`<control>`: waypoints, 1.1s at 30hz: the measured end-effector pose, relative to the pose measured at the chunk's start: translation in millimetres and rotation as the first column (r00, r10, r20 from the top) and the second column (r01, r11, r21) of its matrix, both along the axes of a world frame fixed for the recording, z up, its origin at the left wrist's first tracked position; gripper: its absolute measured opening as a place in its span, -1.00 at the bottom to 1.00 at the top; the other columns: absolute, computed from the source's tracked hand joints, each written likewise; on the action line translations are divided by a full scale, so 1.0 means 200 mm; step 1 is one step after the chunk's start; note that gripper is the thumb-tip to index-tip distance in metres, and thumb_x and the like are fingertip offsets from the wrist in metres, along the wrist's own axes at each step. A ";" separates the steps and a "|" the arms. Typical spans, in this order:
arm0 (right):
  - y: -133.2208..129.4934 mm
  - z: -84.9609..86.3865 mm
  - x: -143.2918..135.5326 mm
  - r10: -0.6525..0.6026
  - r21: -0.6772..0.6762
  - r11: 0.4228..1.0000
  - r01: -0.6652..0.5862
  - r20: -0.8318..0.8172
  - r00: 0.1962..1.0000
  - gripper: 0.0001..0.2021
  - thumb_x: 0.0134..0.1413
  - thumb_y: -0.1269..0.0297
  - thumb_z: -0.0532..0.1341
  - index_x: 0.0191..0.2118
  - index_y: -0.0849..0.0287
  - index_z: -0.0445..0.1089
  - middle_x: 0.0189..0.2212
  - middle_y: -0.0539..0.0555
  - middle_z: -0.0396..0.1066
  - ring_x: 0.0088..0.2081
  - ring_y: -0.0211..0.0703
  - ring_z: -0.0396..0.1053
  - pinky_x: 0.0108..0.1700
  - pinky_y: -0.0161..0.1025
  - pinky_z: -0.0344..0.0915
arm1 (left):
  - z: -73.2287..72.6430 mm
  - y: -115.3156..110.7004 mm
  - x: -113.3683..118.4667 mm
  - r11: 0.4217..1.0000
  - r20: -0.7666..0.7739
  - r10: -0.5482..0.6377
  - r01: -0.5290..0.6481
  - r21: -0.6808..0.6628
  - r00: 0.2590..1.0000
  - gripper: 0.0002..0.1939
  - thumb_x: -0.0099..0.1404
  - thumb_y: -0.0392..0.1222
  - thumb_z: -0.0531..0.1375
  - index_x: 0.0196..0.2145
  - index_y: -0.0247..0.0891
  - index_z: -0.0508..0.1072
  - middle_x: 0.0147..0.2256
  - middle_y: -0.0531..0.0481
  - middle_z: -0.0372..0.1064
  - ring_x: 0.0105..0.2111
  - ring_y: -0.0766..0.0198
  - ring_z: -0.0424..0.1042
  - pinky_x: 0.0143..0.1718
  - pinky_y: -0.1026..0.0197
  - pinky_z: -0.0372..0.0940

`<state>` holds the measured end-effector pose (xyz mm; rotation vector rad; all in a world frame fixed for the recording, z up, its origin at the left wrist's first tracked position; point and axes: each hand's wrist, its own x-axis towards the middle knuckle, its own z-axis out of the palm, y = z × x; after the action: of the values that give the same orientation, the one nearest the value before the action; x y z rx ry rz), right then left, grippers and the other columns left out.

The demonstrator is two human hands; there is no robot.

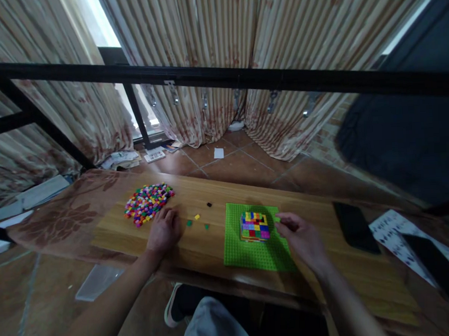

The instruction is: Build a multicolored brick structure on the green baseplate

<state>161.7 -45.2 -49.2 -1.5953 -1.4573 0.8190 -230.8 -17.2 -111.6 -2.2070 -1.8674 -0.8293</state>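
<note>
Pointing forward-left, the right hand (302, 238) flanks the brick stack (254, 227).

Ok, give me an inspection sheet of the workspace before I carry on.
Surface: wooden tabletop.
Job's things: multicoloured brick build on green studded baseplate; brick pile to its left; between them, two green bricks, a yellow brick, a black brick.
Clutter: two dark flat slabs and a printed sheet at right.
Left grip: beside the brick pile; anything held, cannot tell.
Right grip: at the baseplate's right edge; anything held, cannot tell.
Cables: nothing seen.
Surroundings: striped curtains, black metal rail, tiled floor.
</note>
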 end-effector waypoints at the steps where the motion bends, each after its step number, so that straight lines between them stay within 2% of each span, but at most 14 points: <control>1: 0.03 -0.01 -0.01 0.018 0.009 1.000 -0.019 0.018 1.000 -0.68 -0.03 0.10 0.23 -0.19 0.17 0.47 -0.41 0.05 0.45 -0.41 -0.18 0.38 -0.30 -0.20 0.31 | 0.00 0.00 0.00 1.000 0.001 0.003 -0.003 0.002 1.000 -0.80 0.33 -0.21 0.03 -0.16 -0.27 0.39 -0.17 -0.18 0.37 -0.13 0.05 0.36 -0.07 0.02 0.32; 6: 0.15 -0.03 -0.04 0.113 0.039 0.992 -0.118 0.106 0.988 -0.71 -0.03 0.16 0.19 -0.20 0.16 0.49 -0.41 0.02 0.44 -0.39 -0.22 0.38 -0.26 -0.22 0.30 | 0.01 0.00 0.00 1.000 -0.003 0.009 -0.009 -0.001 1.000 -0.78 0.32 -0.20 0.02 -0.16 -0.27 0.39 -0.15 -0.19 0.37 -0.15 0.05 0.37 -0.10 0.02 0.33; 16: 0.19 0.04 -0.05 0.305 -0.060 0.952 -0.301 0.291 0.907 -0.70 -0.01 0.25 0.18 -0.14 0.15 0.50 -0.44 -0.01 0.44 -0.42 -0.24 0.36 -0.33 -0.27 0.25 | 0.00 0.00 0.00 1.000 0.008 0.004 -0.004 0.003 1.000 -0.79 0.32 -0.18 0.02 -0.17 -0.24 0.39 -0.16 -0.17 0.36 -0.13 0.03 0.36 -0.07 0.00 0.31; 22: 0.20 0.04 -0.01 0.395 -0.097 0.919 -0.383 0.211 0.894 -0.66 0.05 0.24 0.15 -0.06 0.16 0.47 -0.31 0.04 0.50 -0.32 -0.19 0.42 -0.25 -0.23 0.32 | 0.01 0.00 0.00 1.000 0.027 0.000 0.001 -0.012 1.000 -0.79 0.32 -0.20 0.02 -0.17 -0.24 0.40 -0.17 -0.18 0.37 -0.13 0.04 0.36 -0.07 0.00 0.31; 26: 0.22 0.03 0.00 0.428 -0.118 0.903 -0.413 0.155 0.890 -0.67 0.06 0.22 0.15 -0.07 0.15 0.47 -0.31 0.02 0.51 -0.32 -0.19 0.43 -0.23 -0.21 0.34 | 0.01 0.00 0.01 1.000 0.034 -0.004 0.005 -0.014 0.999 -0.78 0.32 -0.20 0.02 -0.16 -0.25 0.40 -0.15 -0.18 0.36 -0.13 0.05 0.35 -0.06 0.00 0.31; 33: 0.22 0.01 -0.01 0.346 -0.100 0.937 -0.335 0.137 0.928 -0.72 0.04 0.19 0.19 -0.14 0.13 0.51 -0.27 0.05 0.54 -0.27 -0.14 0.45 -0.15 -0.14 0.34 | 0.01 0.00 0.00 1.000 0.016 0.000 0.000 -0.028 1.000 -0.79 0.32 -0.21 0.02 -0.16 -0.25 0.39 -0.15 -0.18 0.36 -0.13 0.05 0.35 -0.05 0.00 0.30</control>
<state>159.5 -1.9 -46.4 -1.5059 -1.8695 0.9734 -230.1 -17.4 -109.6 -2.2231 -1.8981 -0.8285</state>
